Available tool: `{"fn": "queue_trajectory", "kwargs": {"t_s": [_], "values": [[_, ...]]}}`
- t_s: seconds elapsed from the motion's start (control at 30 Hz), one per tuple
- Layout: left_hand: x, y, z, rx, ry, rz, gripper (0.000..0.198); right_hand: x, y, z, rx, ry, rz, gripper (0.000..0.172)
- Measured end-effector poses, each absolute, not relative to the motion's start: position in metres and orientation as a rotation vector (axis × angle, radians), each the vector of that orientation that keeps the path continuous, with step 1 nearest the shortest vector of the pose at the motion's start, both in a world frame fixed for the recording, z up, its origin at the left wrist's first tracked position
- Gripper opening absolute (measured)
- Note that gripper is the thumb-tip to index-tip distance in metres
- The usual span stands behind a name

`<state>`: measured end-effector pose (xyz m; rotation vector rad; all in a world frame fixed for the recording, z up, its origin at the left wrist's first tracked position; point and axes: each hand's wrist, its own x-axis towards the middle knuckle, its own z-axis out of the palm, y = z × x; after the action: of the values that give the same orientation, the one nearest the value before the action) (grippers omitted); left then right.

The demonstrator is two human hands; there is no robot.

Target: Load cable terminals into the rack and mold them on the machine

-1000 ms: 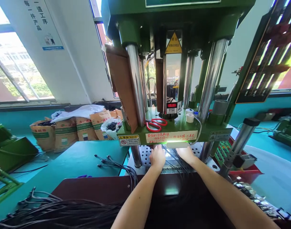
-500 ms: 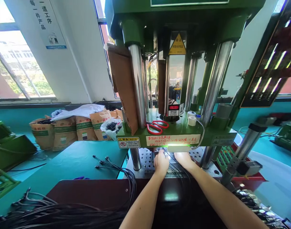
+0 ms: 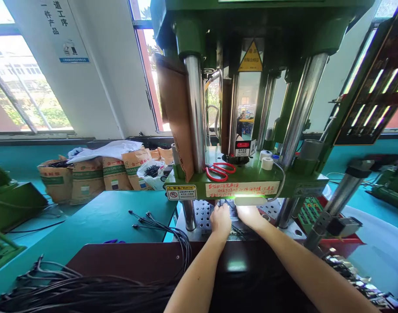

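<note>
Both my hands reach into the lower opening of a green press [image 3: 192, 184], over its metal bed [image 3: 203, 215]. My left hand [image 3: 221, 221] has its fingers curled at the bed's middle; whatever they grip is hidden from me. My right hand [image 3: 251, 216] lies to the right of it, its fingers hidden under the bright lamp [image 3: 251, 200] and washed out by glare. Thin black cables [image 3: 239, 231] lie on the bed's front part between the two hands. I cannot tell whether either hand touches them.
Red-handled scissors [image 3: 221, 171] and white tape rolls [image 3: 267, 163] sit on the press ledge. Black cables [image 3: 88, 289] are heaped at the front left, with another bundle [image 3: 182, 237] over the table edge. Metal-ended parts [image 3: 358, 278] lie at the right. Steel columns [image 3: 195, 117] flank the opening.
The view has shifted slightly, so the press appears further right. Cables that trailed over the bed's front edge between my arms now show only as a short stretch. My hands remain in the opening.
</note>
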<state>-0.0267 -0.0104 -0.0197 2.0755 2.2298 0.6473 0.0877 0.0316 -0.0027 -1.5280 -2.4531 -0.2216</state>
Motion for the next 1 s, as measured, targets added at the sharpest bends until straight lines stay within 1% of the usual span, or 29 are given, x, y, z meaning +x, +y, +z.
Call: {"fn": "queue_trajectory", "kwargs": {"t_s": [0.23, 0.4, 0.57, 0.77, 1.0], "values": [[-0.027, -0.011, -0.022, 2.069, 2.178, 0.695, 0.031, 0.075, 0.028, -0.008, -1.673, -2.463, -0.33, 0.017], [-0.028, -0.012, -0.02, 2.028, 2.174, 0.727, 0.029, 0.077, 0.021, 0.005, -1.643, -2.497, -0.419, 0.025], [-0.028, -0.012, -0.02, 2.012, 2.158, 0.751, 0.029, 0.076, 0.011, 0.008, -1.504, -2.615, -0.432, 0.019], [-0.028, -0.011, -0.02, 2.004, 2.158, 0.743, 0.027, 0.076, 0.022, 0.001, -1.516, -2.579, -0.404, 0.029], [-0.027, -0.008, -0.02, 1.988, 2.153, 0.741, 0.028, 0.077, 0.031, -0.005, -1.601, -2.508, -0.34, 0.028]]}}
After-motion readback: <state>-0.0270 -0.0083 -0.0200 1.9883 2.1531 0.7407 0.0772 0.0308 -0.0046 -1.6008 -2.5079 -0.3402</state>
